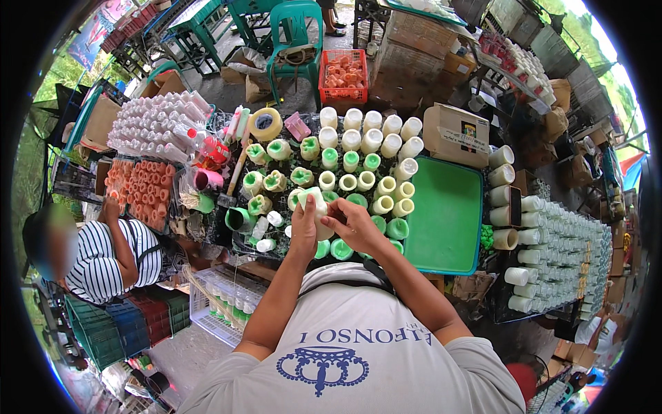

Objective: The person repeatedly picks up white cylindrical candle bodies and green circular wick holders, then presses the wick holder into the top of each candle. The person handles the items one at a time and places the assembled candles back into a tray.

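Close in front of my body, both hands meet over the table at a white and pale green, thick-walled moulded piece [314, 199]. My left hand [303, 226] is closed round its near left side. From the right, my right hand [350, 222] has bent fingers pressed to its lower edge; part of the piece is hidden behind the fingers. Just beyond stand rows of white cylindrical cups [371, 141], some showing green inside. Left of these are lumpy green and white moulded pieces [274, 181]. Several green-filled cups [340, 248] stand next to my hands.
To the right lies a green tray [441, 214], with a cardboard box [456, 135] behind it. Rows of whitish cups [558, 241] fill the far right table. A co-worker in a striped shirt [114, 259] sits left by orange pieces [143, 190]. Tape [265, 124] lies at the back.
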A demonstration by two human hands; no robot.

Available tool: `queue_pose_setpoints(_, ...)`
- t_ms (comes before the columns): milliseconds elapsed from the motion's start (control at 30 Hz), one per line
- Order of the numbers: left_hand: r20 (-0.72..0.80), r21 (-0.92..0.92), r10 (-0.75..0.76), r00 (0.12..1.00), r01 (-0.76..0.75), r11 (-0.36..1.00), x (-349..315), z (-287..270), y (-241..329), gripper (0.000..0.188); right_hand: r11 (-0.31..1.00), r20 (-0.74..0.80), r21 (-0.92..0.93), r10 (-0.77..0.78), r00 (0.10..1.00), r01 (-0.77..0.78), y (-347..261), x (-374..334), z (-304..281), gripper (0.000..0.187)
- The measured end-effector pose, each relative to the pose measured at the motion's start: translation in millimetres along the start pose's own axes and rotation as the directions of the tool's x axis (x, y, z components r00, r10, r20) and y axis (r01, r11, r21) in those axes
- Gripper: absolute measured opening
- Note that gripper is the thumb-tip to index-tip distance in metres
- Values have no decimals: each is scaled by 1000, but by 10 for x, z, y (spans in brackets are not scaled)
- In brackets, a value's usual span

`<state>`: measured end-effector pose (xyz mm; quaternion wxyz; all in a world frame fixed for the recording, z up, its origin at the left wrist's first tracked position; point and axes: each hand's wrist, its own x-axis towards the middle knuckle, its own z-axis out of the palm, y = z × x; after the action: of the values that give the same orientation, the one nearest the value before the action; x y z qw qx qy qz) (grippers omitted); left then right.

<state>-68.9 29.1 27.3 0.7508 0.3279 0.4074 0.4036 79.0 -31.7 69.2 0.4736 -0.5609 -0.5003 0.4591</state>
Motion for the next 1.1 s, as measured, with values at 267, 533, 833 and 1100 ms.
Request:
queue_pose_setpoints(267,-55,-124,-67,996,59,990,32,63,-13,51,993,-50,-107,-52,997,47,49,-22,-94,21)
queue_pose_setpoints(533,11,-290,-117,993,115,950,58,77,23,56,994,-5,-100,-39,999,38,-70,-58,-204,24)
queue_pose_setpoints(833,-31,-142,5,999,-10,990,172,15,-75,44,970,26,-180,-159,987,161,32,-33,-185,18)
queue_pose_setpoints(1100,-150,28,85,985,-82,996,212,65,-79,46,901,11,-328,-296,955,283,157,18,-148,15)
